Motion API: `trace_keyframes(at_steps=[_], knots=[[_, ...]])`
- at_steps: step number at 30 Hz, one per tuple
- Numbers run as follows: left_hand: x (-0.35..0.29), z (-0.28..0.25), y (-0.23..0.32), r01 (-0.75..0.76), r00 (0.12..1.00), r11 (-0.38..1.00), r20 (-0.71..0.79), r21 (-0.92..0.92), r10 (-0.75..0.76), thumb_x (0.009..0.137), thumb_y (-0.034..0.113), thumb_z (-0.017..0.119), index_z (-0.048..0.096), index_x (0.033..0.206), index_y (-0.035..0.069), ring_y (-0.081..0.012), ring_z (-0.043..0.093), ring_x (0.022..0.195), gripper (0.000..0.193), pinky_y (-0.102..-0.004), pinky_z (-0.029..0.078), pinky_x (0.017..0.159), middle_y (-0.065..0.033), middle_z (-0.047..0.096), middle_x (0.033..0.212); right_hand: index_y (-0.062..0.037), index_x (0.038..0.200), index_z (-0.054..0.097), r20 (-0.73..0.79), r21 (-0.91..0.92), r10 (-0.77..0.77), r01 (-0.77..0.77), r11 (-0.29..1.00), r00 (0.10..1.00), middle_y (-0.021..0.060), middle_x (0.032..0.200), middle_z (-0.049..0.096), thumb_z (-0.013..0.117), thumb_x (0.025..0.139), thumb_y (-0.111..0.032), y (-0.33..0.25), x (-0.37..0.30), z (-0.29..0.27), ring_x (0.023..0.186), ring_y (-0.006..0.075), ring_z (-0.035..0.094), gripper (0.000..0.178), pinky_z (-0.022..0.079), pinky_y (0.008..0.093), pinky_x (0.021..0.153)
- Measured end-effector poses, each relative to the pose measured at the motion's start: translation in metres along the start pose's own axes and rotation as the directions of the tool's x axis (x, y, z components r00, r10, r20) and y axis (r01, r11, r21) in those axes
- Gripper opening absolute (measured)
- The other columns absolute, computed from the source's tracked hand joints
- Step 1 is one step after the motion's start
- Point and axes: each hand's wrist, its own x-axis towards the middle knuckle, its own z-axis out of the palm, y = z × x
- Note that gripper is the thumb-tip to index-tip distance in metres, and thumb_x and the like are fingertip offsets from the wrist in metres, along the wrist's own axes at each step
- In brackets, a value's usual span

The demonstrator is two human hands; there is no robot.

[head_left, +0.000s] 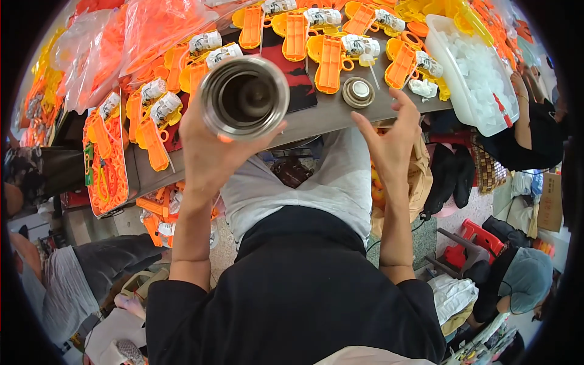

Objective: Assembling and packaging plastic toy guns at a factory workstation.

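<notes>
My left hand [210, 152] is closed round a steel thermos flask [278, 97], held up with its open mouth facing me. The inside of the flask looks dark. A round steel lid [358, 92] with a pale centre rests on the dark table near its front edge. Just to the right of the lid, my right hand [395, 137] is held with thumb and fingers spread and nothing between them. Behind the flask and lid lie several orange and yellow plastic toy assemblies [329, 67] with white printed cylinders.
A white bin [433, 36] of translucent plastic pieces stands on the table's right end. At left are a tray [125, 182] of orange parts and clear bags [152, 36] of orange pieces. Other people sit at both sides; a red stool [480, 234] stands at lower right.
</notes>
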Motion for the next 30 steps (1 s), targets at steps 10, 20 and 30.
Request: trace_keyframes(at_steps=[10, 20, 30], knots=[[0.026, 0.019, -0.007, -0.009, 0.999, 1.000, 0.042, 0.017, 0.009, 0.066, 0.011, 0.089, 0.057, 0.128, 0.000, -0.0199, 0.066, 0.108, 0.070, -0.0335, 0.053, 0.094, -0.0100, 0.068, 0.115, -0.0072, 0.133, 0.053, 0.120, -0.171, 0.124, -0.103, 0.980, 0.985, 0.0093, 0.128, 0.055, 0.083, 0.074, -0.044, 0.013, -0.003, 0.049, 0.121, 0.0292, 0.046, 0.076, 0.031, 0.0466, 0.101], [0.035, 0.025, -0.020, -0.216, 0.976, 0.976, -0.004, -0.010, 0.216, 0.061, 0.003, 0.087, 0.060, 0.126, 0.005, -0.0258, 0.064, 0.113, 0.070, -0.0353, 0.050, 0.097, -0.0094, 0.066, 0.124, -0.0088, 0.125, 0.056, 0.062, 0.032, 0.121, -0.124, 0.992, 0.991, 0.0074, 0.118, 0.059, 0.083, 0.073, -0.036, 0.024, -0.003, 0.054, 0.113, 0.0268, 0.052, 0.065, 0.032, 0.0453, 0.099], [0.037, 0.024, -0.014, -0.297, 0.954, 0.955, -0.043, -0.018, 0.296, 0.061, -0.001, 0.085, 0.061, 0.125, 0.003, -0.0258, 0.064, 0.111, 0.069, -0.0345, 0.051, 0.095, -0.0102, 0.066, 0.123, -0.0097, 0.128, 0.055, 0.046, -0.059, 0.069, -0.066, 0.996, 0.997, 0.0071, 0.115, 0.059, 0.084, 0.074, -0.035, 0.022, -0.001, 0.056, 0.109, 0.0252, 0.053, 0.067, 0.033, 0.0454, 0.099]])
